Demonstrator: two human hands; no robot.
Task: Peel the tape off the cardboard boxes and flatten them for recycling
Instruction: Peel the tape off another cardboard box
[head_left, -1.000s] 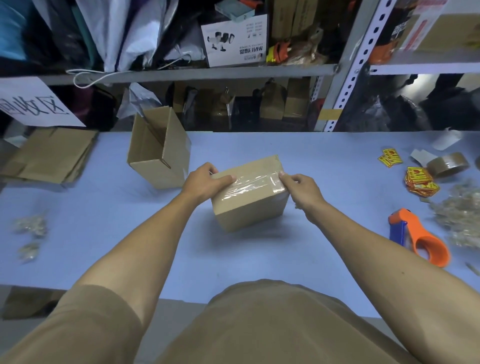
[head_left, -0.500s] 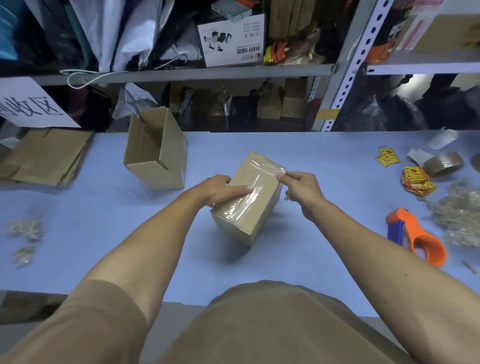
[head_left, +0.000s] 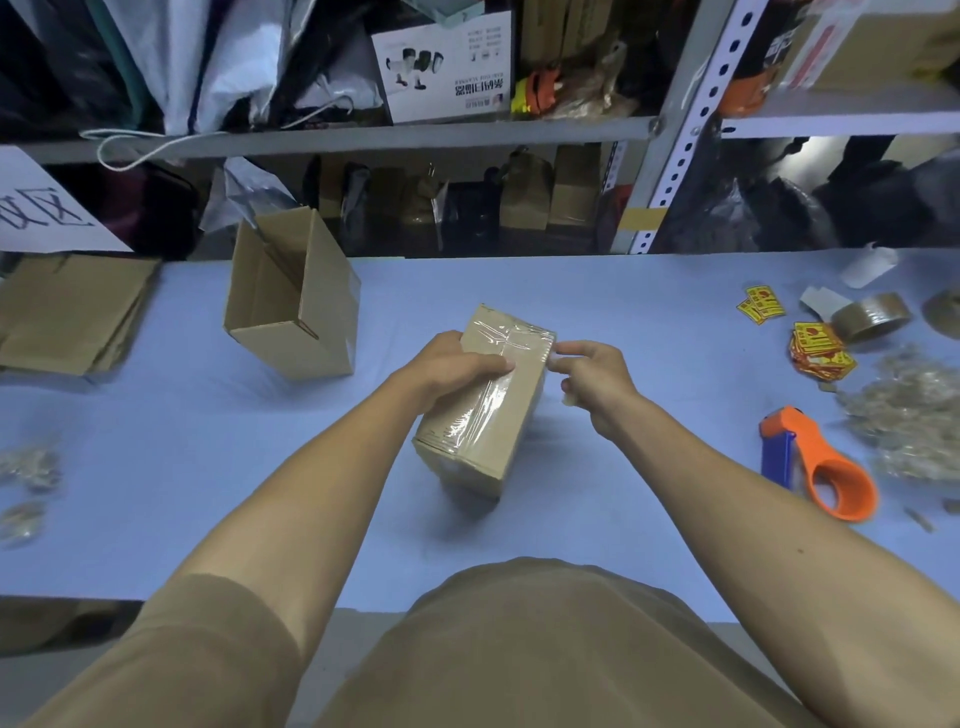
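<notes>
A small sealed cardboard box stands on the blue table in front of me, turned with its long side pointing away. Clear tape runs along its top face. My left hand grips the box from the left, fingers curled over the top. My right hand is at the box's far right corner, its fingertips pinching at the tape's edge there.
An open, empty cardboard box lies tilted at the back left, and flattened cardboard is stacked further left. On the right are an orange tape dispenser, a brown tape roll, yellow-red stickers and a heap of crumpled tape. Shelves rise behind the table.
The box has been turned from lying crosswise to pointing away from me. My left hand shifted onto its top, and my right hand stayed at the tape's corner.
</notes>
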